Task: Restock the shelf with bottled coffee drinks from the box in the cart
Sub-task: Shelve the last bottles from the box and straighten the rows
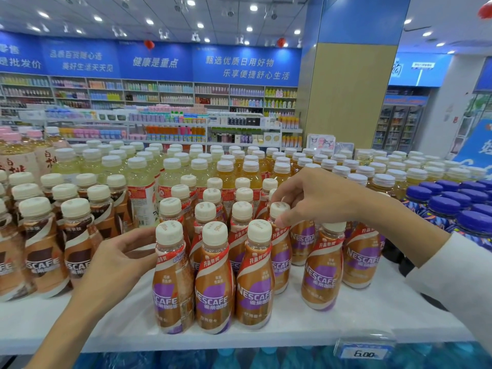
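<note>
Left hand (119, 258) low, grip half-curled (palm inward) — right hand (316, 198) reaches across, grip pinched downward, wrist arched.

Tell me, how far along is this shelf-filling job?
Done: several rows of purple-label coffee bottles stand on the white shelf. In hand: the left hand holds the front-left bottle, and the right hand pinches a second-row bottle by its cap. Left: bare shelf shows at the front right. The box and cart are out of view, so remaining stock is unknown.
</note>
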